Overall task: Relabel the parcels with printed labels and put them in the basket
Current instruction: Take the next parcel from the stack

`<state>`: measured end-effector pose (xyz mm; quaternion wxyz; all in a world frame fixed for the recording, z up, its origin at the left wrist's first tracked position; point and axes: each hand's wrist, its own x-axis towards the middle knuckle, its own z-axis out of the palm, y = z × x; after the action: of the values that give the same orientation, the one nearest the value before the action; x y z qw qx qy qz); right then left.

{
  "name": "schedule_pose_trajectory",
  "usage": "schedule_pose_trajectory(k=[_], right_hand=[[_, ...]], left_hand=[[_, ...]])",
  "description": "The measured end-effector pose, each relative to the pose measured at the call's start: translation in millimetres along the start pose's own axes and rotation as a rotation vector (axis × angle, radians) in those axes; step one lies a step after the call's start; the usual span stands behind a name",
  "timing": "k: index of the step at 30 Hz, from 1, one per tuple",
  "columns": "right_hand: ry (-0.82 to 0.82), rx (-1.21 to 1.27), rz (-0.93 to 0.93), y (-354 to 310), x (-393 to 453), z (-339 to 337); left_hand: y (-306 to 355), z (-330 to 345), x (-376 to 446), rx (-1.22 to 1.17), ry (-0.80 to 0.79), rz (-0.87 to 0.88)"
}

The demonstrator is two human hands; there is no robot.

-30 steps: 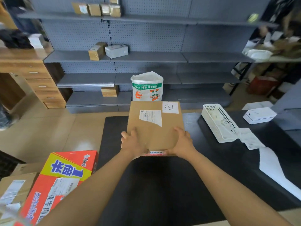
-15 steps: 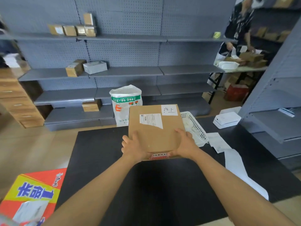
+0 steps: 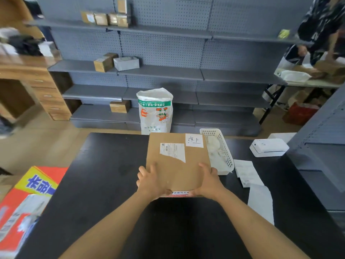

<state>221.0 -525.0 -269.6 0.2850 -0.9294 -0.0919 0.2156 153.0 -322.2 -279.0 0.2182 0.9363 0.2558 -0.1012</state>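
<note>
From the head camera, the only view there is: the person holds a flat brown parcel (image 3: pixel 177 161) by its near corners. The left hand (image 3: pixel 152 181) has its fingers (image 3: pixel 147 170) spread over the top face, thumb hidden beneath; the right hand (image 3: pixel 210 181) curls its fingers around the right edge. Whether the parcel rests on the black table (image 3: pixel 104 180) or hangs just above it, I cannot tell.

Beyond the fingertips, on the parcel's top, sit a torn printed label (image 3: pixel 172 151) and a handwritten white sticker (image 3: pixel 194 140). Just past the right fingers stands the white basket (image 3: pixel 225 156), its near wall almost touching the parcel's right edge. Farther right of that hand lie loose label sheets (image 3: pixel 246 172) and the white label printer (image 3: pixel 268 147).

The risks, to my eye: swung rightward carelessly, the parcel could knock the light basket aside. It also looks wider than the basket, so it may perch on the rim and tip. And the half-peeled old label could leave a lumpy surface, so a fresh one wrinkles or lifts.
</note>
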Motion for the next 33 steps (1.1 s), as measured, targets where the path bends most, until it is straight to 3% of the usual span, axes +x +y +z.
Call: schedule_pose_trajectory(k=[18,27,33], right_hand=[[-0.184,-0.121,0.162,35.9,33.1,67.0],[-0.34,-0.424,0.112,38.7,44.3,49.6],[-0.227,-0.518,-0.037,35.2,54.4,43.3]], left_hand=[[-35.6,62.5,22.4,0.023,-0.183,-0.009],[-28.5,36.4,31.2,0.192,-0.384,0.043],[-22.1,21.9,42.3,0.301,-0.495,0.016]])
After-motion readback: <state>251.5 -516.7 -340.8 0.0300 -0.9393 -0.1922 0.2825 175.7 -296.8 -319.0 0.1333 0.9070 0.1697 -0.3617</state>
